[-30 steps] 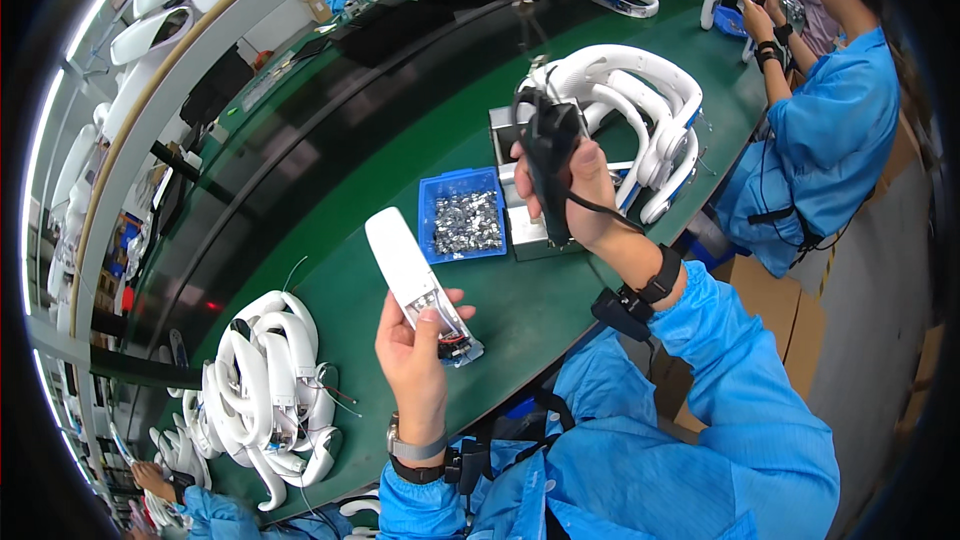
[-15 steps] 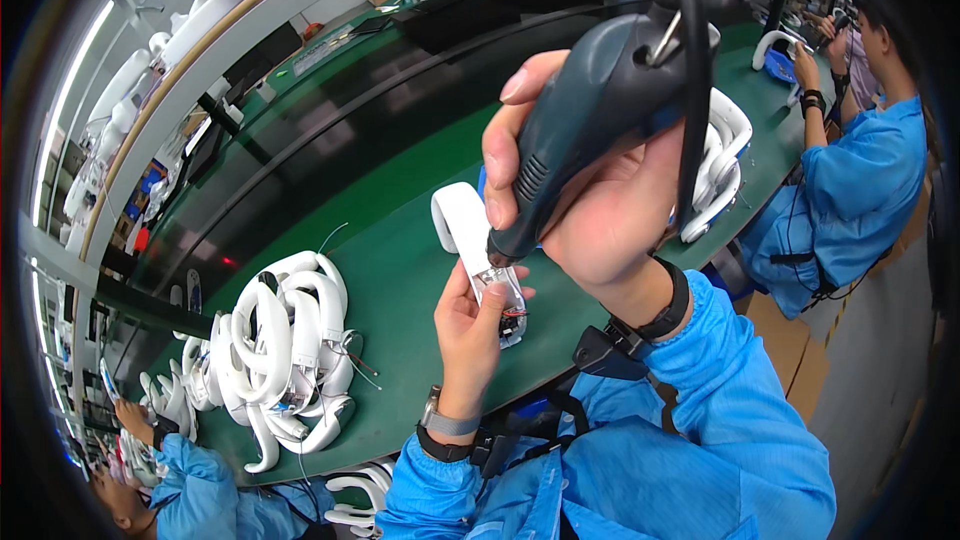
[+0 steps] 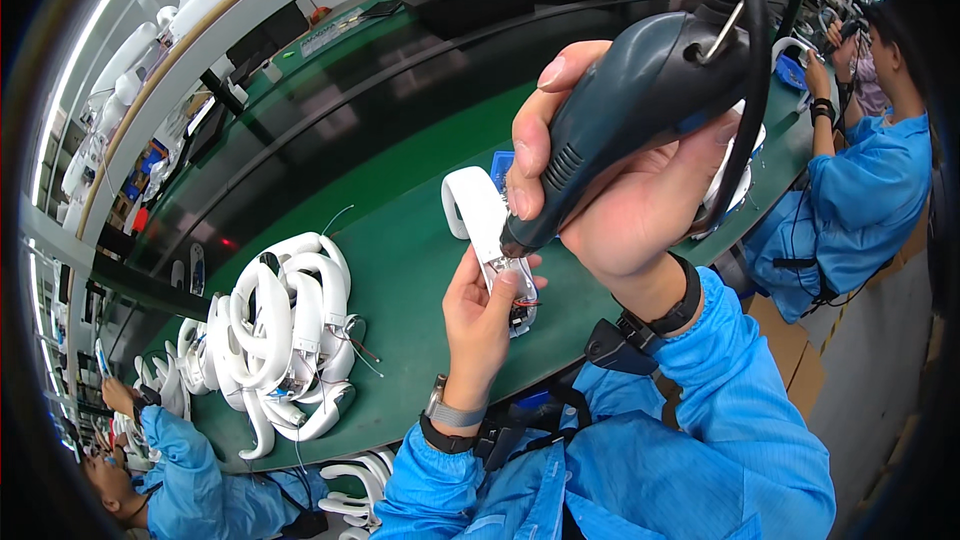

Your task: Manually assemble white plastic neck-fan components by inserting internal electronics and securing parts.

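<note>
Two blue bins [image 3: 502, 164], contents unclear, stand farther off. The left hand [image 3: 477, 325] grips a white part [image 3: 482, 215], the right hand [image 3: 628, 225] a dark driver [image 3: 630, 100].

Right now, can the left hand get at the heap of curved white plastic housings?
Probably not without letting go: the left hand holds a curved white plastic part, and a dark handheld tool points at it. The heap lies to that hand's left.
</note>
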